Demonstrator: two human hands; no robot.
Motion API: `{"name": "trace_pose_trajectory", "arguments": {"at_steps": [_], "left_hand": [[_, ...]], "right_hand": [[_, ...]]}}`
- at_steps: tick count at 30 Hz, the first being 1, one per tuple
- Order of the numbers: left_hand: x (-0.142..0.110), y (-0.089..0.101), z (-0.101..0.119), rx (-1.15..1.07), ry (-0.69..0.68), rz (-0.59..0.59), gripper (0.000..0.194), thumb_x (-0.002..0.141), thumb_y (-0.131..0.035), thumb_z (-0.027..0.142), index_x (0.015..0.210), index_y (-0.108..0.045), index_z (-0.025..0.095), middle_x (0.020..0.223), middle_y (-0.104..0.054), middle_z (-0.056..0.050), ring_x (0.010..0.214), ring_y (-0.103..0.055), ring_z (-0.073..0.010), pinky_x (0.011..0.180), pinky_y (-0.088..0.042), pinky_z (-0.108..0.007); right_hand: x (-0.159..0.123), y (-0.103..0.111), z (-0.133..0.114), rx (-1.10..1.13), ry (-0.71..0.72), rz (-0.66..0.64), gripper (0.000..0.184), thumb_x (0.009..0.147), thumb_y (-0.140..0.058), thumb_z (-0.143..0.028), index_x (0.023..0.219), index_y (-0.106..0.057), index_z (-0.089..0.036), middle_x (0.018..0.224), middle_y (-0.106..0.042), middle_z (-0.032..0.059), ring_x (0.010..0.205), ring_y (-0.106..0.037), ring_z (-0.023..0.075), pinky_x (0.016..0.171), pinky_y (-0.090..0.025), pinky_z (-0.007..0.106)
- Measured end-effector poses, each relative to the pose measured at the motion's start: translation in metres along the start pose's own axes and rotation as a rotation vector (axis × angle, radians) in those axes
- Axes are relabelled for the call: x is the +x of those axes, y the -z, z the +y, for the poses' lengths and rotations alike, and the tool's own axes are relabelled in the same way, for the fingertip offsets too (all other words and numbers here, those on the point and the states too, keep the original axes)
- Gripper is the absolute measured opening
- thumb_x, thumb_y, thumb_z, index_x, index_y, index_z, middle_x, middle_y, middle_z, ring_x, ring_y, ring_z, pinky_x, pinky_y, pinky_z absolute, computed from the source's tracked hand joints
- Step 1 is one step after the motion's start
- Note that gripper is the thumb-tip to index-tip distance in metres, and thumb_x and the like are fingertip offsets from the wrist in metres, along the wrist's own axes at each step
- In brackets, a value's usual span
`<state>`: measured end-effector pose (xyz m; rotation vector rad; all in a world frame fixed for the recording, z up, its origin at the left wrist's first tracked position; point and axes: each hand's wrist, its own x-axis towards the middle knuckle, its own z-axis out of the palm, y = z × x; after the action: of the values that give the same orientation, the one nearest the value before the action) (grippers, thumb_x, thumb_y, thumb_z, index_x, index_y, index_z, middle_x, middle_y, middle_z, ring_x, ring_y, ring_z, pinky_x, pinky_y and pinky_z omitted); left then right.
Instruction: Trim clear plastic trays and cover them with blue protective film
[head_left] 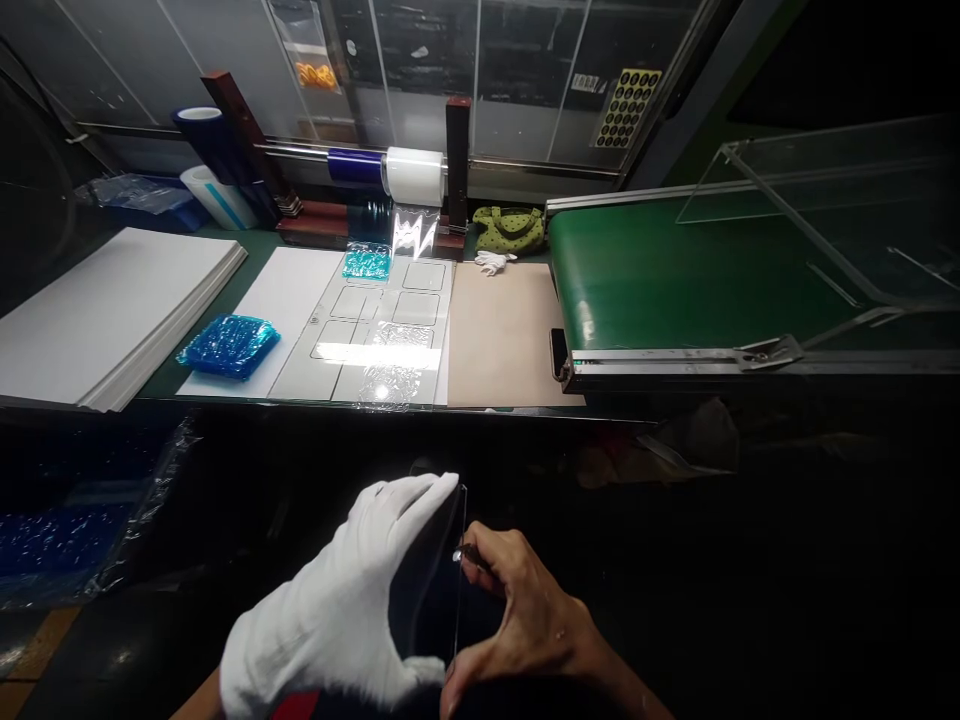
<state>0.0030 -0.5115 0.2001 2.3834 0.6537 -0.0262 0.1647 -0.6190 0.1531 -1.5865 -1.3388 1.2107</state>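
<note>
Gloom fills the near side, and in it a clear pane (439,580) shows nearly edge-on, long axis running near to far. From its left, the gloved left hand (352,590) spans it wide, fingertips to thumb; the bare right hand (532,610), half-curled, meets its right side (whether gripping, I can't tell). Its far end points toward the lit worktable (234,290).
</note>
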Motion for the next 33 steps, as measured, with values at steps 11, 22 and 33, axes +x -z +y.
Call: {"name": "trace_pose_trajectory", "arguments": {"at_steps": [11, 22, 33], "left_hand": [[0.004, 0.003, 0.007, -0.045, -0.041, 0.010, 0.110, 0.052, -0.071, 0.060, 0.143, -0.021, 0.026, 0.133, -0.041, -0.013, 0.110, -0.051, -0.0347, 0.087, -0.051, -0.045], [0.006, 0.001, 0.006, -0.007, -0.002, 0.029, 0.108, 0.052, -0.071, 0.061, 0.143, -0.024, 0.026, 0.131, -0.044, -0.012, 0.110, -0.051, -0.0347, 0.085, -0.051, -0.043], [-0.003, -0.011, -0.011, 0.306, 0.160, 0.262, 0.110, 0.052, -0.071, 0.046, 0.145, -0.018, 0.019, 0.134, -0.042, -0.015, 0.116, -0.043, -0.0346, 0.097, -0.033, -0.051]], "right_hand": [[-0.013, -0.004, 0.008, 0.039, 0.022, -0.035, 0.058, 0.046, -0.076, -0.067, 0.069, -0.049, -0.021, 0.065, -0.044, -0.0036, 0.063, -0.042, 0.0119, 0.052, -0.038, 0.021], [-0.009, -0.012, 0.020, 0.137, 0.106, 0.067, 0.063, 0.050, -0.072, -0.072, 0.063, -0.036, -0.021, 0.060, -0.036, -0.0062, 0.055, -0.030, 0.0083, 0.048, -0.029, 0.021], [0.012, 0.008, 0.017, 0.101, 0.190, 0.211, 0.012, 0.082, -0.058, -0.030, 0.089, -0.058, -0.020, 0.057, -0.031, -0.0076, 0.050, -0.032, 0.0077, 0.049, -0.030, 0.022]]}}
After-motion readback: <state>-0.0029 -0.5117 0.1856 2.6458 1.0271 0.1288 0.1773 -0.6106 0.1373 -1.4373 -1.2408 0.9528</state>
